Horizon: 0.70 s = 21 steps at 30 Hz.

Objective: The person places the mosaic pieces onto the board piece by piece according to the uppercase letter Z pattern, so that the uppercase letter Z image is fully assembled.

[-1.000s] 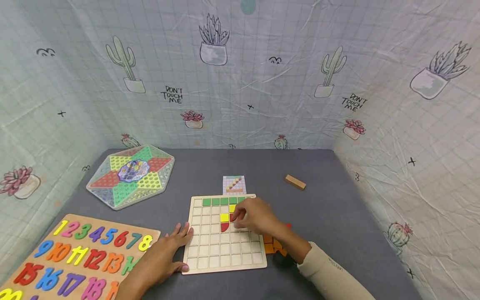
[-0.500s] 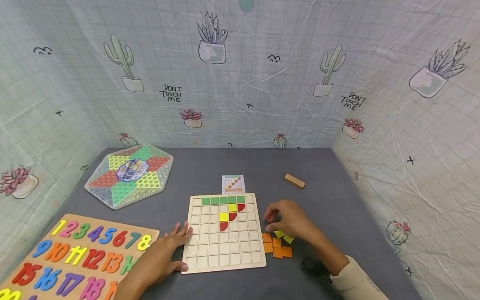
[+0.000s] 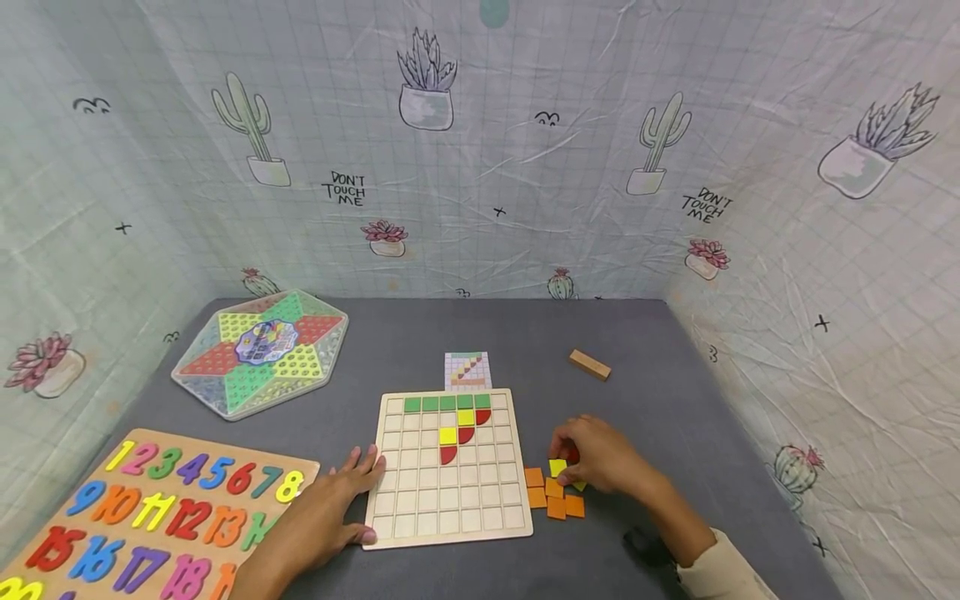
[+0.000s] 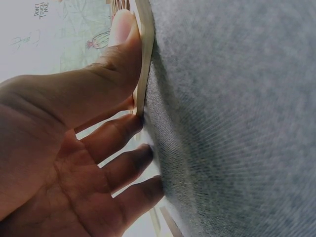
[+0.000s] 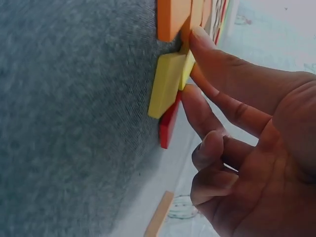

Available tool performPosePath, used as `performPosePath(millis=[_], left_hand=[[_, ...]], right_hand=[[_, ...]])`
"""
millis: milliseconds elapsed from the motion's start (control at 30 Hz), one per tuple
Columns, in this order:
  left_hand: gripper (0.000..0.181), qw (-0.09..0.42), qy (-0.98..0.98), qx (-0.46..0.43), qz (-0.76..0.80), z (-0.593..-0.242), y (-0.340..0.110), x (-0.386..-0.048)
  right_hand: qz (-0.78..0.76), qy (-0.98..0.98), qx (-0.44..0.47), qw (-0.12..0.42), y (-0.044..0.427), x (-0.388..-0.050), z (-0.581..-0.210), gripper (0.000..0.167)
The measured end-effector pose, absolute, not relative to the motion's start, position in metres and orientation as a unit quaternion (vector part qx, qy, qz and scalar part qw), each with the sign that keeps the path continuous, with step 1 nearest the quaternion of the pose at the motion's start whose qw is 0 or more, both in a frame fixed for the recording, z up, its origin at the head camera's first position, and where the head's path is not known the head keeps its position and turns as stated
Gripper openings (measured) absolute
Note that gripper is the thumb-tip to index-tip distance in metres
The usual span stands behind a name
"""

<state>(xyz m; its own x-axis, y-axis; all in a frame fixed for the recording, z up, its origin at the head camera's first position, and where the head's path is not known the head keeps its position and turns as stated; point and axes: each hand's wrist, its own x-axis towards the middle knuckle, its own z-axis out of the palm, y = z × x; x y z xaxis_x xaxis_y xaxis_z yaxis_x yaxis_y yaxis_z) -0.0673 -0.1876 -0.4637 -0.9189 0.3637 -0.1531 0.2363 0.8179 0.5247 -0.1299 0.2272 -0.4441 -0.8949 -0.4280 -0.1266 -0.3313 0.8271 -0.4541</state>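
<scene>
Board (image 3: pixel 429 503), pale and gridded, lies between the two hands: at 2 o'clock from the left hand (image 3: pixel 322 517), at 9 o'clock from the right hand (image 3: pixel 600 457). We see the left fingers and thumb stretched out, touching its edge. The right thumb and forefinger pinch a yellow tile (image 3: pixel 558 467), near the board's 3 o'clock side; orange tiles (image 3: pixel 556 507) lie on the table (image 3: pixel 397 342) at 8 o'clock from that hand, and we find a wooden block (image 3: pixel 590 365) at 12.
</scene>
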Motion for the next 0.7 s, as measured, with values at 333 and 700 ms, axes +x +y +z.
performPosePath(millis=[333,700], left_hand=[[0.097,0.125,0.947,0.151,0.255,-0.465,-0.188,-0.067],[0.096,0.131,0.946,0.153,0.256,-0.463,-0.188,-0.068]], right_hand=[[-0.238,0.940,-0.217,0.114,0.219,-0.135,-0.447,0.027],[-0.194,0.955,-0.190,0.116,0.214,-0.139,-0.442,0.031]])
